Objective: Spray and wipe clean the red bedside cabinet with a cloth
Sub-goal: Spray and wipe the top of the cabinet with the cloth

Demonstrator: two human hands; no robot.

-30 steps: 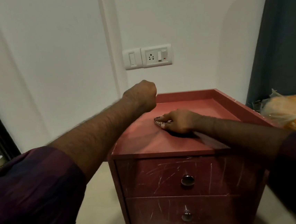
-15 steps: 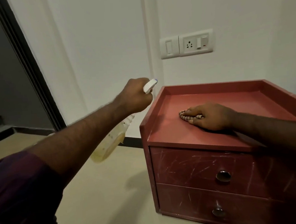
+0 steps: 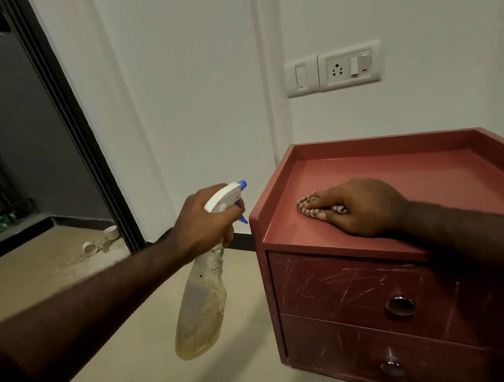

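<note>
Nearest on the red bedside cabinet [image 3: 428, 180] are its two drawers, both closed, so what they hold cannot be seen. The lower drawer [image 3: 336, 343] and upper drawer [image 3: 339, 278] have scratched fronts, each with a round metal knob.

Left of the cabinet, over the floor [image 3: 122, 357], the left hand [image 3: 207, 219] is wrapped round the neck of a spray bottle [image 3: 203, 306]. Fingers lie at the blue trigger, and the nozzle points right and far, toward the cabinet's left wall. The bottle is translucent. Yellowish liquid sits in its lower part and the upper body looks mostly empty.

On the cabinet's top, near the front left corner, the right hand [image 3: 366, 207] lies flat with its fingers fairly straight. It presses a striped cloth [image 3: 306, 205] onto the red surface, and most of the cloth is hidden under the fingers. The top has a raised rim on its left, far and right sides, like a shallow tray, and holds only the hand and cloth.

This looks like the spraying step, with wiping ready to follow. The next move probably calls for lifting the nozzle over the left rim, or aiming it at the side panel, before squeezing. The cloth would then need sweeping into the rim's corners.

On the far wall a socket plate [image 3: 349, 66] sits above the cabinet, so spray is best kept low.
</note>
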